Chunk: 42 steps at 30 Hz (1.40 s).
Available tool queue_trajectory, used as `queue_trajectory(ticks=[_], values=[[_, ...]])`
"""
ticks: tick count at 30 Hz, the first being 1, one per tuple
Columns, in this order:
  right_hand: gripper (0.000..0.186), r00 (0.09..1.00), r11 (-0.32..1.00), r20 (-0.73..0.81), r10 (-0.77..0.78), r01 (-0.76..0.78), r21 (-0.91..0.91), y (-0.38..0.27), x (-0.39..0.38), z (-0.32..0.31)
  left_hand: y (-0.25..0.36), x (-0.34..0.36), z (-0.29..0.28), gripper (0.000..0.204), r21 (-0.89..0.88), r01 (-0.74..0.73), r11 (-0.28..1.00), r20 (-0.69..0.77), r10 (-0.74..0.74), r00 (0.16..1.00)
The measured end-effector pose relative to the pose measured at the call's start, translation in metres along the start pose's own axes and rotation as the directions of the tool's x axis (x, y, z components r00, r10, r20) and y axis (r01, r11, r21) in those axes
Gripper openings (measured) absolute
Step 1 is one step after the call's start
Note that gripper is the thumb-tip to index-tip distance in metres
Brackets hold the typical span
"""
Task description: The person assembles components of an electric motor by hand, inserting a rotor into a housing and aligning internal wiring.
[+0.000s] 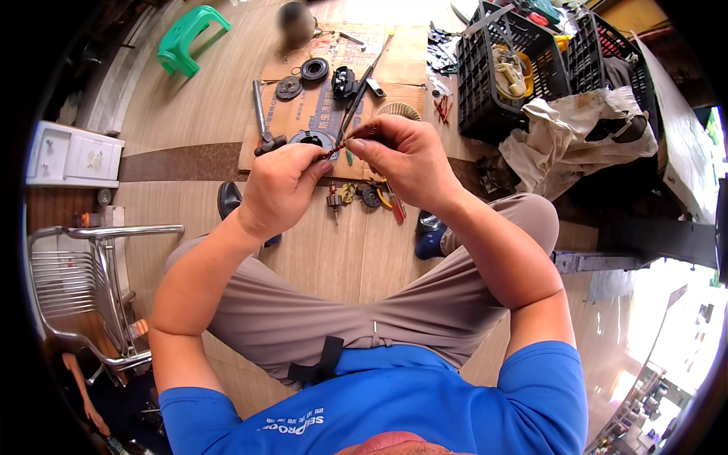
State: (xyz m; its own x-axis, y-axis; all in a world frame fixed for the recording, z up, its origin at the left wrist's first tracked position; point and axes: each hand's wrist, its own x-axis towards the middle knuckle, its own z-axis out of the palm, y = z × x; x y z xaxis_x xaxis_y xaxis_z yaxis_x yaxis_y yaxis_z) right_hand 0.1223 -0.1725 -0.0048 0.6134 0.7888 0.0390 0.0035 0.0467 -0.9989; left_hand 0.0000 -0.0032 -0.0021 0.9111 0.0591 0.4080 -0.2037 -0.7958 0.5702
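Note:
My left hand [282, 180] and my right hand [403, 158] pinch a thin reddish copper-coloured wire piece [334, 150] between their fingertips, above a cardboard sheet [255, 161]. Behind my fingers lie a grey metal housing [313, 138], a long dark rod [362, 88], a black ring [314, 69], a grey disc [289, 88] and a black part [344, 82]. A hammer-like metal tool [259, 105] lies at the left. Below the hands, on the floor, are a small armature [334, 199], brass and dark parts [370, 196] and red-handled tools [397, 208].
Black plastic crates [478, 114] and a crumpled cloth [580, 148] stand at the right beside a metal-framed table. A green stool [178, 53] is at the back left, a white cabinet [72, 152] and metal chair [98, 231] at the left. Another person's arm [82, 390] shows bottom left.

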Motion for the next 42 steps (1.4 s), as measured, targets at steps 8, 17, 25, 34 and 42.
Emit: queue_trajectory(ticks=[8, 17, 25, 34, 42], values=[[0.010, 0.967, 0.979, 0.172, -0.187, 0.169, 0.117, -0.009, -0.003, -0.010, 0.001, -0.006, -0.009, 0.012, -0.673, 0.559, 0.485, 0.502, -0.256, 0.826], [0.012, 0.999, 0.994, -0.021, -0.043, 0.041, -0.105, -0.004, 0.000, -0.005, 0.007, 0.004, -0.002, 0.010, -0.387, 0.351, 0.853, 0.248, -0.270, 0.930], [0.012, 0.999, 0.996, -0.050, 0.015, -0.019, -0.089, -0.006, -0.003, 0.004, 0.009, -0.003, -0.003, 0.017, -0.123, 0.082, 0.989, 0.132, -0.066, 0.989], [0.012, 0.995, 0.998, 0.097, 0.023, -0.018, -0.053, -0.010, 0.000, -0.008, 0.008, 0.004, -0.016, 0.012, -0.191, 0.161, 0.968, 0.234, -0.115, 0.966], [0.011, 0.942, 0.971, 0.266, -0.204, 0.229, -0.069, -0.013, 0.000, -0.015, 0.003, 0.003, -0.032, 0.009, -0.623, 0.692, 0.364, 0.655, -0.241, 0.716]])
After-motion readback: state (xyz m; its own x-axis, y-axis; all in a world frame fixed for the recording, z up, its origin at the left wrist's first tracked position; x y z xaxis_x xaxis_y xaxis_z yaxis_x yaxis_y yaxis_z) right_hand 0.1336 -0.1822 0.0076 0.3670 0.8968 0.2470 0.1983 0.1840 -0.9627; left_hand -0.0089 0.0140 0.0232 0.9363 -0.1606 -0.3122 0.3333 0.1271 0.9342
